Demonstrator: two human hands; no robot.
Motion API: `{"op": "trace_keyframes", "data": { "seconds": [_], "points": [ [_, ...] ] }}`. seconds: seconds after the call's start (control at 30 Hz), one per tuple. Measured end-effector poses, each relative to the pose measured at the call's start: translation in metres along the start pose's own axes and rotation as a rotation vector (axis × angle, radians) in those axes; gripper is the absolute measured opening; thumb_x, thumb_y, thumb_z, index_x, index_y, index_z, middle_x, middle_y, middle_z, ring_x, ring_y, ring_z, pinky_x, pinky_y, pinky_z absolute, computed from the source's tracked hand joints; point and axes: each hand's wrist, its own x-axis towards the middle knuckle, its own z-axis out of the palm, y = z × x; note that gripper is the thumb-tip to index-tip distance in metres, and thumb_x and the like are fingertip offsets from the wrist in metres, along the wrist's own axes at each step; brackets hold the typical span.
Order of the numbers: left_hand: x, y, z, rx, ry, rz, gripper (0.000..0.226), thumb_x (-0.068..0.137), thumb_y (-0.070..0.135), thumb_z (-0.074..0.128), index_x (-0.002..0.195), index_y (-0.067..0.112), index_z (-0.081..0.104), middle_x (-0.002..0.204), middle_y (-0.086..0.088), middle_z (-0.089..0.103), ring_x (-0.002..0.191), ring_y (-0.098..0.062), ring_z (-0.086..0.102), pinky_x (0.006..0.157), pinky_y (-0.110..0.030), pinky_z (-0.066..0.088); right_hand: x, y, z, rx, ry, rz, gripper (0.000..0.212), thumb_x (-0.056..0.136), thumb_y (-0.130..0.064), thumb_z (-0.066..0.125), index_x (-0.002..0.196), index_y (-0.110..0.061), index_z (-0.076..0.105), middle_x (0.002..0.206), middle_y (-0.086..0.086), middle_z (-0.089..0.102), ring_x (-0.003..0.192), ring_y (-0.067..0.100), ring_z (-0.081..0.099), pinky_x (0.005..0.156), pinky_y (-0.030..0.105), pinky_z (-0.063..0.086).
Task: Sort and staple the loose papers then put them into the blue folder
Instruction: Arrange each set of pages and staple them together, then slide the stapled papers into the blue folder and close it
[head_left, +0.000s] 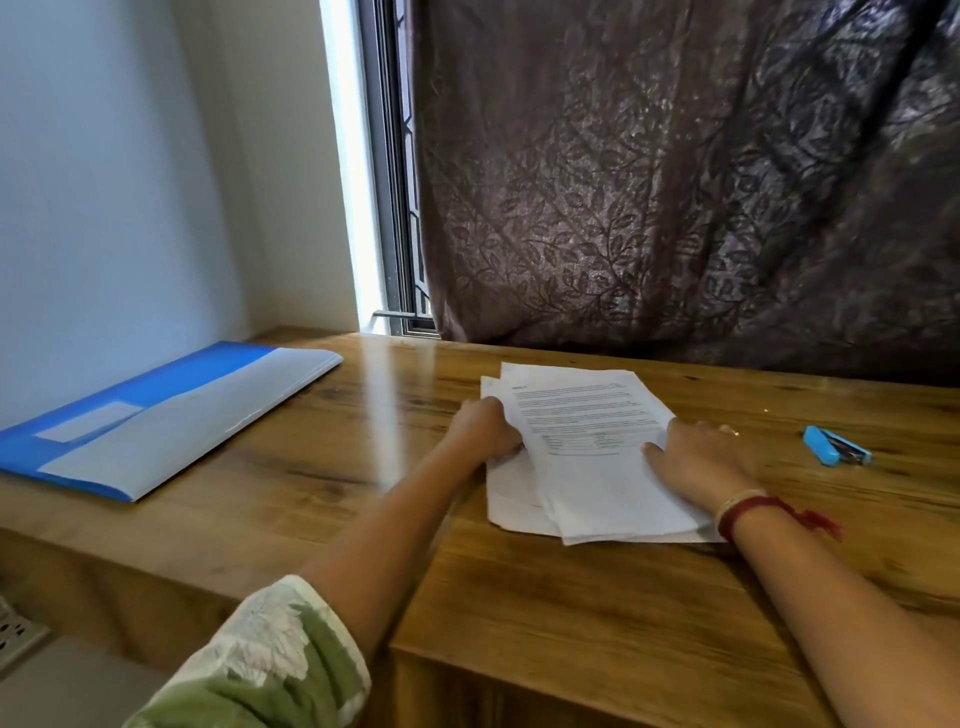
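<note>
Wooden desk (571, 597) under window (395, 208), dark leaf-pattern curtain (675, 182) behind. Loose papers (587, 415) in uneven stack at desk centre, printed sheet on top. Left hand (485, 428) at stack's left edge, fingers curled onto edge of upper sheets. Right hand (701, 457) flat on stack's right side, fingers straight, pressing down; red thread band (753, 512) on wrist. Blue folder (156, 415) closed, far left, well apart from papers. Blue stapler (835, 445) right of papers, near right hand, untouched.

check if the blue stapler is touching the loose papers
Apart. The head view shows a strip of bare wooden desk between the blue stapler and the right edge of the loose papers, where the right hand rests.
</note>
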Motion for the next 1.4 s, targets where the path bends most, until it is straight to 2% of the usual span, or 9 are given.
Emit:
{"op": "trace_keyframes", "data": {
  "seconds": [0.1,0.23,0.53,0.67,0.83,1.0,1.13,1.23,1.4],
  "points": [
    [-0.003,0.013,0.017,-0.093,0.048,0.034,0.03,0.094,0.023,0.056,0.116,0.002,0.06,0.119,-0.014,0.062,0.117,-0.03,0.053,0.097,-0.039,0.049,0.001,0.003,-0.003,-0.058,0.066,0.057,0.043,0.099,-0.045,0.042,0.133,-0.02,0.049,0.141,0.007,0.047,0.131,0.029,0.041,0.107,0.047,0.033],
    [-0.006,0.02,0.032,-0.213,0.111,0.063,0.038,0.092,0.034,0.061,0.122,0.009,0.059,0.126,-0.008,0.057,0.116,-0.024,0.053,0.09,-0.03,0.046,-0.008,-0.02,-0.001,0.037,0.16,-0.143,0.052,0.095,-0.053,0.044,0.139,-0.025,0.043,0.152,0.005,0.033,0.139,0.028,0.031,0.116,0.052,0.02],
    [0.006,-0.012,0.029,-0.547,0.07,0.043,0.027,0.092,0.024,0.063,0.118,0.015,0.066,0.107,0.001,0.069,0.084,-0.015,0.069,0.081,-0.033,0.059,-0.045,-0.065,0.024,0.037,-0.093,-0.389,0.06,0.094,-0.064,0.033,0.145,-0.032,0.03,0.155,0.002,0.028,0.142,0.028,0.028,0.115,0.057,0.012],
    [-0.01,-0.06,0.001,-0.379,0.288,0.179,0.034,0.089,0.024,0.061,0.123,0.019,0.06,0.116,0.0,0.064,0.102,-0.017,0.062,0.091,-0.036,0.053,-0.053,-0.076,0.019,-0.039,0.193,-0.521,0.061,0.094,-0.062,0.035,0.146,-0.031,0.033,0.159,0.002,0.023,0.146,0.026,0.02,0.116,0.057,-0.002],
    [-0.02,-0.125,-0.039,-0.024,0.599,0.251,0.047,0.093,0.028,0.056,0.138,0.019,0.046,0.134,-0.007,0.052,0.12,-0.026,0.05,0.095,-0.037,0.044,-0.069,-0.149,0.026,0.007,0.345,-0.738,0.053,0.092,-0.052,0.051,0.138,-0.027,0.046,0.148,0.002,0.043,0.137,0.026,0.039,0.115,0.054,0.0],
    [-0.003,-0.192,-0.09,0.369,0.442,-0.118,0.06,0.091,0.05,0.053,0.139,0.017,0.039,0.14,-0.01,0.044,0.129,-0.031,0.04,0.1,-0.046,0.038,-0.069,-0.257,0.041,0.291,0.197,-0.682,0.05,0.093,-0.041,0.05,0.14,-0.028,0.038,0.142,0.001,0.039,0.134,0.023,0.036,0.117,0.052,0.003],
    [0.01,-0.269,-0.134,0.308,0.329,-0.429,0.067,0.09,0.046,0.056,0.142,0.01,0.035,0.145,-0.015,0.037,0.136,-0.034,0.032,0.107,-0.049,0.032,-0.068,-0.326,0.054,0.691,-0.082,-0.541,0.05,0.089,-0.029,0.059,0.137,-0.024,0.046,0.14,0.006,0.041,0.128,0.027,0.042,0.107,0.036,0.03],
    [0.014,-0.323,-0.154,0.198,0.273,-0.544,0.066,0.091,0.048,0.053,0.142,0.01,0.037,0.146,-0.015,0.038,0.136,-0.035,0.032,0.108,-0.046,0.032,-0.064,-0.336,0.059,0.727,-0.159,-0.578,0.052,0.087,-0.025,0.061,0.137,-0.022,0.046,0.138,0.007,0.041,0.123,0.025,0.046,0.105,0.033,0.038],
    [0.026,-0.364,-0.165,0.057,0.18,-0.512,0.047,0.087,0.052,0.06,0.102,0.007,0.059,0.11,-0.008,0.062,0.095,-0.024,0.054,0.077,-0.03,0.039,-0.06,-0.323,0.064,0.728,-0.163,-0.636,0.049,0.089,-0.026,0.064,0.134,-0.022,0.048,0.13,0.001,0.047,0.106,0.013,0.05,0.096,0.028,0.044]
  ]
}}
